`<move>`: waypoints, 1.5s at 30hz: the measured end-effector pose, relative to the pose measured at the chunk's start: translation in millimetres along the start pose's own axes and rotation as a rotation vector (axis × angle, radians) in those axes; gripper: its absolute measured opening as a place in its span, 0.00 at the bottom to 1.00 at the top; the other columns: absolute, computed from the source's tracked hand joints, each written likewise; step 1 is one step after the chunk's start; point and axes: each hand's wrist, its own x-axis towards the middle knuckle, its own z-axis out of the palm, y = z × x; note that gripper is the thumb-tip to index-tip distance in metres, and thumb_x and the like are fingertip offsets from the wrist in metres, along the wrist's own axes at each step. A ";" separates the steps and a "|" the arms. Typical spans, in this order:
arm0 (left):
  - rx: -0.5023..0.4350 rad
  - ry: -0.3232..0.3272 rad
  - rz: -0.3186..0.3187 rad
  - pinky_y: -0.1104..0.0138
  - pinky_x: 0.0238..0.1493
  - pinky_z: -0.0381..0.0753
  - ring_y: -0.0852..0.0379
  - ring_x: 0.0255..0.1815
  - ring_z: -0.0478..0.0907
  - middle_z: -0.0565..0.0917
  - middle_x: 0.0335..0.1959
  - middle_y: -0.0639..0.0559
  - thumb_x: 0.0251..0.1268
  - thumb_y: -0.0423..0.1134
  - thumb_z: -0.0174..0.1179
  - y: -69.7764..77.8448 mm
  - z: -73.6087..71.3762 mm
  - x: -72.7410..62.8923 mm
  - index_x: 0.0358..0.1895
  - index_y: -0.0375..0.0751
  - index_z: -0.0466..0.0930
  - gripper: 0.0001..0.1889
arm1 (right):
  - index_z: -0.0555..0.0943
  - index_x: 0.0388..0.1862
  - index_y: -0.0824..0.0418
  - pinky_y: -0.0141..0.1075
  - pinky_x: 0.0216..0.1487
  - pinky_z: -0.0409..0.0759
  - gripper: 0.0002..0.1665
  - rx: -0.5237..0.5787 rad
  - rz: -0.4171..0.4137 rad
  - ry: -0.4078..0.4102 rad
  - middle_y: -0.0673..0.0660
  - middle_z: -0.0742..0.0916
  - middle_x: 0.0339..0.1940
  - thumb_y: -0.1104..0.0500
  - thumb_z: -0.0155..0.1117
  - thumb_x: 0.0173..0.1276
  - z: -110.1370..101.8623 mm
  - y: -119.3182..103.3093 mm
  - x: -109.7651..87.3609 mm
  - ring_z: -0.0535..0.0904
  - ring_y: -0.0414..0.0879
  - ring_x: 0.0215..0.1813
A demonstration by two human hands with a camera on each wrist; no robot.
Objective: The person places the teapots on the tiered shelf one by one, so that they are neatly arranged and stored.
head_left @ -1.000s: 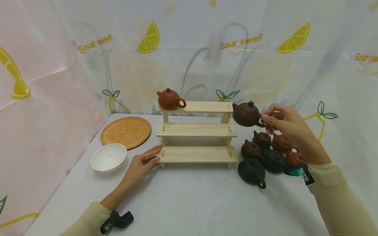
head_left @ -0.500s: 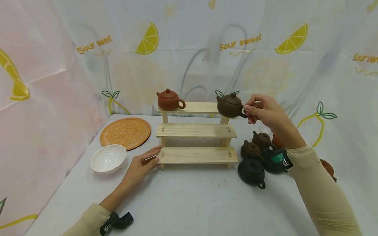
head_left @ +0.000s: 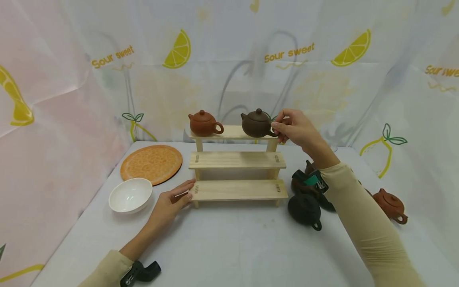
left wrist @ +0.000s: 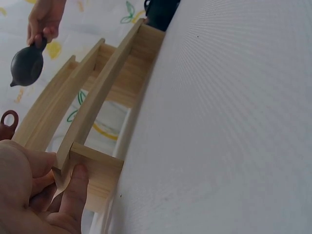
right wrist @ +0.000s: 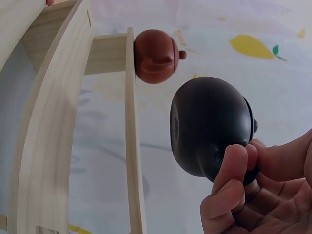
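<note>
By its handle, my right hand [head_left: 295,128] pinches a dark brown teapot [head_left: 256,124] upright at the right part of the top tier of a three-tier wooden display rack [head_left: 236,160]. In the right wrist view a gap shows between that teapot [right wrist: 207,126] and the top board [right wrist: 132,146]. A reddish-brown teapot [head_left: 203,123] sits on the top tier's left end, handle to the right. My left hand [head_left: 171,204] grips the left end of the lowest tier, thumb at the board's edge and fingers against the leg [left wrist: 100,170] below.
Right of the rack, a black teapot [head_left: 305,209] and other dark teapots stand grouped, partly hidden by my right forearm. Farther right is a reddish teapot [head_left: 391,205]. A white bowl [head_left: 130,195] and a round orange-brown mat [head_left: 152,162] lie on the left.
My right hand has carried the dark brown teapot left and slightly up, from beside the rack to the top tier. My left hand keeps its grip on the lowest tier.
</note>
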 end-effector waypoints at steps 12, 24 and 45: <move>-0.006 -0.006 0.022 0.64 0.59 0.80 0.41 0.73 0.68 0.67 0.78 0.42 0.77 0.33 0.62 -0.8 -1.9 -1.9 0.72 0.28 0.73 0.24 | 0.73 0.42 0.70 0.34 0.26 0.81 0.08 0.029 0.016 0.001 0.62 0.82 0.30 0.66 0.60 0.80 22.1 3.8 23.9 0.79 0.47 0.23; -0.006 -0.016 0.012 0.63 0.59 0.80 0.39 0.73 0.68 0.66 0.79 0.42 0.78 0.34 0.62 -1.3 -0.1 -0.1 0.72 0.29 0.73 0.24 | 0.73 0.40 0.70 0.31 0.25 0.79 0.08 0.031 0.016 0.025 0.62 0.81 0.28 0.66 0.60 0.80 32.8 5.8 34.4 0.79 0.46 0.21; -0.002 -0.006 0.007 0.64 0.59 0.81 0.40 0.73 0.68 0.66 0.78 0.43 0.77 0.35 0.62 -2.6 -0.4 0.1 0.72 0.29 0.73 0.25 | 0.74 0.40 0.68 0.32 0.23 0.78 0.06 -0.004 0.045 0.019 0.61 0.81 0.27 0.67 0.60 0.79 48.7 7.6 54.9 0.80 0.53 0.23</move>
